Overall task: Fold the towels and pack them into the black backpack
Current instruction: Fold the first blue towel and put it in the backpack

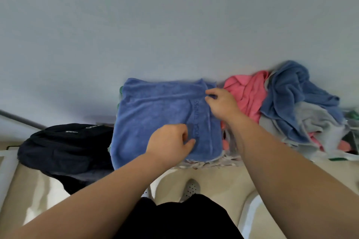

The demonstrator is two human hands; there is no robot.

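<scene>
1. The right hand (pixel 221 105) pinches the blue towel (pixel 155 118) at its 2 o'clock corner. The left hand (pixel 171 141) has curled fingers nipping the cloth near 5 o'clock.
2. To my eye the right-hand strip is about to be folded. Both hands should lift it together, carry it toward 9 o'clock, match the edges and smooth out the ripples.
3. The towel is soft blue terry with raised lettering by its right border. It lies flat, with the black backpack (pixel 64 147) just beside it at 8 o'clock and the heap of unfolded towels (pixel 303 106) at 3 o'clock.
</scene>
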